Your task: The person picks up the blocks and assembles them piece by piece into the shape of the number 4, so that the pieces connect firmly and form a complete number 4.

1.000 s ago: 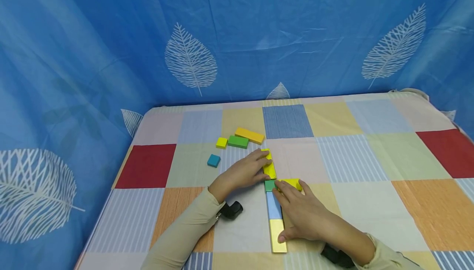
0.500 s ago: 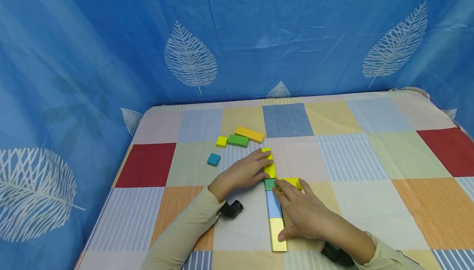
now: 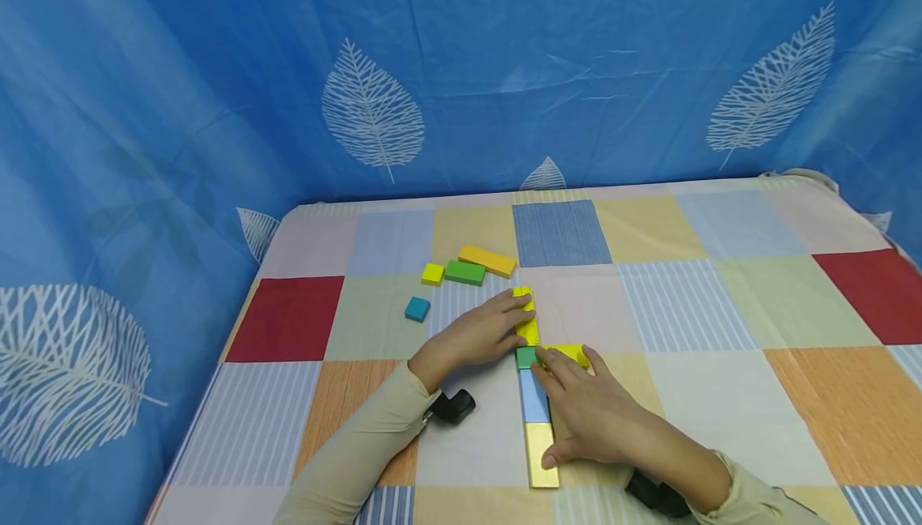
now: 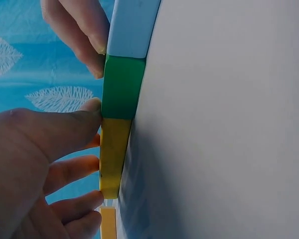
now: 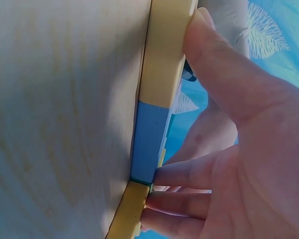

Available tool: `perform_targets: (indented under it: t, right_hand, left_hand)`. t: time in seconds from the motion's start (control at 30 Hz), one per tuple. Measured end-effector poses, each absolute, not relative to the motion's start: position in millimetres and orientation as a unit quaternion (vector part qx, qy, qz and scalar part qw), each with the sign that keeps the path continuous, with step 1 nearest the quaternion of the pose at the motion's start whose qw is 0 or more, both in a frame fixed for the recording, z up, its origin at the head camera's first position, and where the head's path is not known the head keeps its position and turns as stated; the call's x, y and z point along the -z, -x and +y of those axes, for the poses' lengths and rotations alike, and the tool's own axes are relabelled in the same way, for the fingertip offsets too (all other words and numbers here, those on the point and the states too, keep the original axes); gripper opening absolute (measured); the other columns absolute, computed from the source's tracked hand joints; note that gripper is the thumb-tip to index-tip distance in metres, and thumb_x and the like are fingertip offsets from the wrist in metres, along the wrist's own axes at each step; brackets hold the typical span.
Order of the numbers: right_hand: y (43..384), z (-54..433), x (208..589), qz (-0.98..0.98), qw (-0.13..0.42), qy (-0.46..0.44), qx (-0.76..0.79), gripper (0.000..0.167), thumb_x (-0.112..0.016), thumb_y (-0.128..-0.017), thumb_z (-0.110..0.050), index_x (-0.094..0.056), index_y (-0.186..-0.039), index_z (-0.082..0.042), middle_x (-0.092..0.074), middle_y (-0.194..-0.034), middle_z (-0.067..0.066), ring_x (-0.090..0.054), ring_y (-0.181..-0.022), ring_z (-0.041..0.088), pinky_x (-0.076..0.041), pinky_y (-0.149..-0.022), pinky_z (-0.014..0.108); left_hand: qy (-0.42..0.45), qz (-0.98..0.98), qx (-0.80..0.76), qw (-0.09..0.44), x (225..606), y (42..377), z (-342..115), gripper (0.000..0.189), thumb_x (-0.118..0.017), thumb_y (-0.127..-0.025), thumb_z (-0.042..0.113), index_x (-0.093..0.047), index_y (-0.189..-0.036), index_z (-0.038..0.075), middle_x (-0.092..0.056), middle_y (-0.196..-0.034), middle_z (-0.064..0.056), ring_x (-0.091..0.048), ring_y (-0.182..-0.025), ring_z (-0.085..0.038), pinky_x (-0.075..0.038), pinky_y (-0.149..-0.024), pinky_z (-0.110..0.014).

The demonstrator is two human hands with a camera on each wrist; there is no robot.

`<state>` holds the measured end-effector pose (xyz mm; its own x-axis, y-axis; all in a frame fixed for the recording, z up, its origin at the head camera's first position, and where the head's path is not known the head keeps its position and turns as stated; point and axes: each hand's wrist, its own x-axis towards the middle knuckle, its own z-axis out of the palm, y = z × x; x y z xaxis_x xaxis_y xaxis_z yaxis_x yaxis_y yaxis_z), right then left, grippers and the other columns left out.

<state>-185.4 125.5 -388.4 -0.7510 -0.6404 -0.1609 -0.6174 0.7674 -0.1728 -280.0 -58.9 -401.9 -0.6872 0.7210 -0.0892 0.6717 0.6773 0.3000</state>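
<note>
Several flat building blocks lie end to end on the cloth. A pale yellow block (image 3: 540, 459) is nearest, then a light blue block (image 3: 534, 398), a small green block (image 3: 526, 358) and a bright yellow block (image 3: 529, 333) pointing away. Another yellow block (image 3: 572, 352) branches to the right by the green one. My left hand (image 3: 471, 337) rests its fingertips on the far yellow block, thumb at its joint with the green. With fingers spread, my right hand (image 3: 598, 417) touches the row near the green and branching yellow blocks; its thumb (image 5: 202, 30) lies on the pale yellow block.
Left of the row's far end lie a teal block (image 3: 417, 309), a small yellow block (image 3: 433, 274), a green block (image 3: 465, 272) and an orange block (image 3: 487, 261). A patchwork cloth (image 3: 691, 405) covers the table, and a blue leaf-print curtain (image 3: 461, 69) hangs behind.
</note>
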Motion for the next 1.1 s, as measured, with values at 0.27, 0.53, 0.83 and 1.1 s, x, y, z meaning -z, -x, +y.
perform_targets:
  t: [0.27,0.53,0.83,1.1]
  right_hand:
    - [185.4,125.5,389.3,0.933,0.098,0.342,0.051,0.108,-0.059,-0.059,-0.073,-0.041,-0.133,0.005,-0.032,-0.143,0.02,-0.033,-0.131,0.033,-0.021,-0.1,0.063]
    - [186.9,124.4,389.8,0.934,0.115,0.331,0.073,0.109,-0.062,-0.057,-0.072,-0.041,-0.132,0.004,-0.023,-0.147,0.022,-0.032,-0.131,0.034,-0.022,-0.101,0.061]
    - [190.2,122.1,388.8,0.936,0.12,0.324,0.073,0.109,-0.07,-0.052,-0.069,-0.044,-0.129,0.004,-0.021,-0.148,0.022,-0.034,-0.129,0.033,-0.025,-0.101,0.057]
    - [192.4,118.7,388.2,0.939,0.115,0.318,0.056,0.109,-0.069,-0.05,-0.072,-0.045,-0.127,0.002,-0.032,-0.144,0.021,-0.036,-0.127,0.032,-0.025,-0.099,0.055]
  left_hand:
    - [-0.386,0.91,-0.118,0.094,402.5,280.6,-59.6,0.043,-0.053,-0.092,0.031,-0.051,-0.13,0.011,-0.039,-0.143,-0.003,-0.027,-0.137,-0.022,-0.025,-0.111,-0.032]
    - [-0.387,0.909,-0.124,0.086,402.6,281.6,-61.0,0.043,-0.055,-0.09,0.031,-0.052,-0.128,0.012,-0.041,-0.142,-0.003,-0.029,-0.136,-0.021,-0.025,-0.11,-0.031]
    - [-0.387,0.91,-0.121,0.088,401.7,281.5,-60.4,0.042,-0.055,-0.091,0.031,-0.052,-0.129,0.013,-0.041,-0.142,-0.002,-0.03,-0.136,-0.02,-0.025,-0.11,-0.031]
    - [-0.384,0.911,-0.119,0.092,401.7,282.4,-60.7,0.042,-0.055,-0.091,0.029,-0.051,-0.129,0.013,-0.04,-0.142,-0.002,-0.029,-0.136,-0.02,-0.025,-0.111,-0.031]
